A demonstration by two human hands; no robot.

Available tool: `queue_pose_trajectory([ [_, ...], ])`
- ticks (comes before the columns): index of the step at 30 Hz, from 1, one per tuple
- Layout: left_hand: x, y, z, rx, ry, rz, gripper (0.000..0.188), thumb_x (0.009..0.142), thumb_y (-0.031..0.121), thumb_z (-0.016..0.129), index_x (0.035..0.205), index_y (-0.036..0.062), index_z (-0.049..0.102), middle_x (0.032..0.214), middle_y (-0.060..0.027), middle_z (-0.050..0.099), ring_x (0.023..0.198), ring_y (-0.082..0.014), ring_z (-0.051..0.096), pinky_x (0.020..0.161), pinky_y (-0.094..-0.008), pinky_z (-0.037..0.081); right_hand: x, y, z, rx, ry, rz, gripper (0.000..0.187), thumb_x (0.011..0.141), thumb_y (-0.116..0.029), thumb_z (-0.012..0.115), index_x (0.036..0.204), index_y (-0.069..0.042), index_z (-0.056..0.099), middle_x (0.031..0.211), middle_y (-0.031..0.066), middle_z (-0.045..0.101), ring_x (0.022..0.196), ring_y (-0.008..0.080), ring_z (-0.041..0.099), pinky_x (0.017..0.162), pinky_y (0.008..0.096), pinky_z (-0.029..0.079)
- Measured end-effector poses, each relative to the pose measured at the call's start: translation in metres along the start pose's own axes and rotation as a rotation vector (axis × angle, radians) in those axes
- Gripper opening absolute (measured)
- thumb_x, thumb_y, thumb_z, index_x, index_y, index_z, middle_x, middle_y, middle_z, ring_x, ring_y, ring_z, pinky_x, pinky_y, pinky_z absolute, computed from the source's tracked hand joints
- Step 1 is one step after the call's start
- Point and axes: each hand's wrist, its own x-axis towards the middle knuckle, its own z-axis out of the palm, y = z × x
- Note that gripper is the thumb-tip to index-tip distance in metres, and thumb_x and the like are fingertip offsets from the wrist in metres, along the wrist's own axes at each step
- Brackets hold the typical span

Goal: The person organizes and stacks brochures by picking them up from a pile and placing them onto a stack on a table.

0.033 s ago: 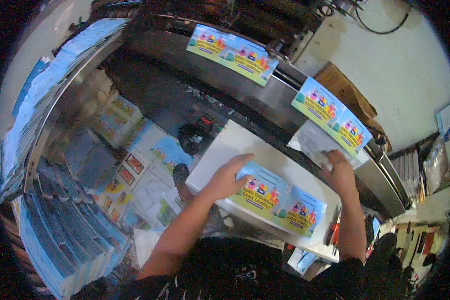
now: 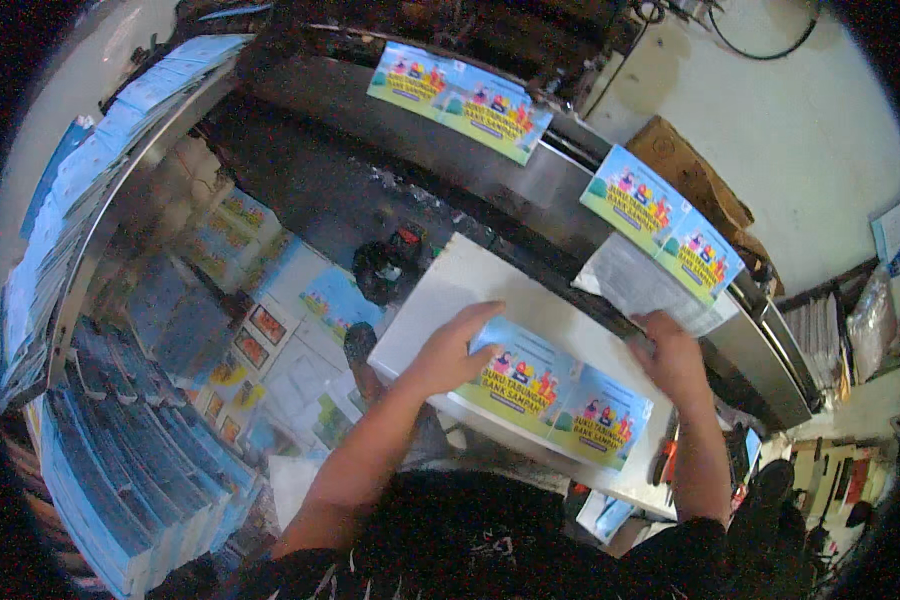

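Note:
A printed cover sheet [image 2: 560,395], blue, yellow and green with cartoon figures, lies on a white board [image 2: 510,283] in front of me. My left hand [image 2: 455,355] rests at the sheet's left end, thumb and fingers spread apart, thumb over its edge. Beyond the sheet's right end, my right hand [image 2: 673,358] hovers over the board's far edge. Its fingers are bent but apart, and I see nothing between them. The undersides of both hands are hidden.
Matching sheets lie on the metal ledge, one far left [image 2: 460,100] and one right [image 2: 660,222], beside a greyish sheet [image 2: 640,283]. Stacked booklets [image 2: 150,470] stand lower left. A long paper row [image 2: 130,140] lines the left shelf. An orange-handled tool [image 2: 667,458] lies at the board's right end.
My right hand has shifted slightly down and toward the board, with its fingers reaching left. My left hand stays nearly where it was. The whole view has tilted a little.

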Motion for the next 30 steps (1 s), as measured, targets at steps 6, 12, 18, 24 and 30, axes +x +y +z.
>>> queue_pose_trajectory([
  [6,0.011,0.017,0.001,-0.023,-0.01,-0.044,0.056,0.086,0.01,0.069,0.138,0.0045,0.048,0.136,-0.0175,0.053,0.126,-0.0295,0.052,0.107,-0.0363,0.04,-0.072,-0.068,0.041,-0.009,-0.34,-0.153,0.077,0.069,-0.047,0.08,0.128,-0.003,0.055,0.119,0.0173,0.055,0.113,0.035,0.053,0.094,0.0444,0.047],
  [12,0.005,-0.001,0.003,-0.268,0.037,-0.117,0.046,0.095,0.012,0.06,0.138,0.0007,0.048,0.134,-0.0135,0.055,0.126,-0.0219,0.051,0.108,-0.0342,0.038,-0.07,-0.063,0.051,0.152,-0.332,-0.075,0.074,0.067,-0.039,0.084,0.128,-0.007,0.056,0.122,0.0158,0.056,0.111,0.0343,0.055,0.093,0.0433,0.048],
  [18,0.005,-0.004,0.003,-0.556,0.086,-0.155,0.046,0.102,0.025,0.05,0.139,-0.0027,0.046,0.139,-0.0142,0.052,0.13,-0.0214,0.048,0.111,-0.0341,0.034,-0.046,-0.034,0.004,0.474,-0.411,0.046,0.042,0.079,-0.019,0.074,0.115,-0.002,0.062,0.1,0.0154,0.065,0.092,0.0358,0.063,0.083,0.0392,0.051],
  [24,0.006,-0.013,0.007,-0.574,0.081,-0.181,0.046,0.103,0.024,0.047,0.14,-0.0044,0.045,0.14,-0.0161,0.052,0.131,-0.0223,0.047,0.111,-0.0333,0.033,0.017,0.029,-0.091,-0.235,0.389,0.08,0.027,0.084,-0.002,0.057,0.11,-0.005,0.065,0.103,0.018,0.065,0.093,0.0371,0.063,0.082,0.0401,0.051],
  [30,0.002,-0.013,0.007,-0.524,0.08,-0.168,0.045,0.102,0.023,0.051,0.14,-0.0008,0.047,0.14,-0.0136,0.052,0.131,-0.0224,0.047,0.11,-0.0338,0.035,0.076,0.05,-0.103,-0.538,0.748,-0.063,0.04,0.081,-0.001,0.059,0.119,-0.011,0.065,0.112,0.0148,0.064,0.103,0.0343,0.06,0.089,0.0431,0.05],
])
